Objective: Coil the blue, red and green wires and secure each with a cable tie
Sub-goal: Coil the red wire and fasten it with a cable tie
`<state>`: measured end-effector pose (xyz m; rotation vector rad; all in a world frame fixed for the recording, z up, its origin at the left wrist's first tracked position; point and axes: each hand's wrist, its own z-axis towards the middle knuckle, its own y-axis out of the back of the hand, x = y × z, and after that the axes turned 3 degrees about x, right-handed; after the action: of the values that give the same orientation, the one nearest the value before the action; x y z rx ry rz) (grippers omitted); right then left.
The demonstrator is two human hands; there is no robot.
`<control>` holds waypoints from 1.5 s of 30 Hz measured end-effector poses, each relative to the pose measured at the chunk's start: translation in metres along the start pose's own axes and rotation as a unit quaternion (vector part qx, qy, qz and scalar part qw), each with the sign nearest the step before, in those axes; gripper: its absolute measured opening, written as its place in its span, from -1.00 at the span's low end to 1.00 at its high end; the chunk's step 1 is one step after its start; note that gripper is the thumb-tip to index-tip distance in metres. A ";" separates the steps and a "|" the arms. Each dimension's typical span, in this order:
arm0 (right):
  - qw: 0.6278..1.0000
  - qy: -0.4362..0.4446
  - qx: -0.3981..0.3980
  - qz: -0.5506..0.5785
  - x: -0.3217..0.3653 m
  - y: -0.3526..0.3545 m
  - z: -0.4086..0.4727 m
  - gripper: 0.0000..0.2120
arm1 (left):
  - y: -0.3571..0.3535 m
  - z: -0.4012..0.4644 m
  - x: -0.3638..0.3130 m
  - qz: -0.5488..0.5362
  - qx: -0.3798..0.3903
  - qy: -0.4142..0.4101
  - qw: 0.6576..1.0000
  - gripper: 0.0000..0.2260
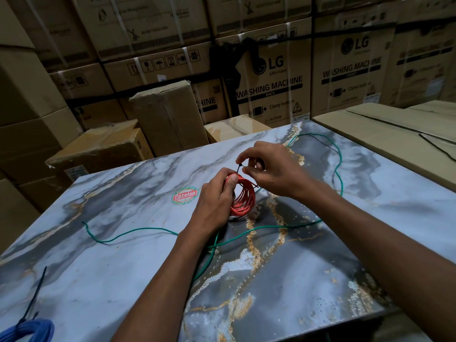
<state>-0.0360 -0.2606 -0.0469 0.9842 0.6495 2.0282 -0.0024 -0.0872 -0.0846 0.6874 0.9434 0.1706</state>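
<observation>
Over the counter [103, 255], the left hand [217, 196] grips the red coil [244, 198], partly hiding it, while the right hand [271, 169] pinches a black tie [239, 166], mostly hidden by fingers.

Dim light — soft, bowed edges

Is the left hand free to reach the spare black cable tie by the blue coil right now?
Probably not yet: the left hand grips the red coil. The cable tie lies unobstructed.
</observation>
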 end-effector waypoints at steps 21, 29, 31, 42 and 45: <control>1.000 0.013 -0.003 0.003 0.004 0.003 -0.001 -0.72 | 0.003 -0.001 -0.004 0.059 0.004 -0.036 0.998 -0.83; 0.998 -0.040 0.011 0.046 -0.001 0.007 0.000 -0.77 | 0.004 0.000 -0.005 0.086 0.036 -0.042 0.995 -0.83; 0.998 -0.037 0.025 0.040 -0.001 0.009 -0.001 -0.78 | 0.005 0.000 -0.004 0.083 0.039 -0.046 0.995 -0.83; 0.997 -0.044 0.048 0.044 -0.003 0.013 0.000 -0.80 | 0.008 -0.001 -0.005 0.077 0.050 -0.053 0.994 -0.85; 0.997 -0.041 0.059 0.040 -0.004 0.013 0.000 -0.80 | 0.008 -0.002 -0.006 0.076 0.053 -0.055 0.994 -0.84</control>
<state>-0.0398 -0.2715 -0.0389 1.1740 0.7027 2.0241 -0.0062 -0.0831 -0.0761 0.8589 0.7983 0.2152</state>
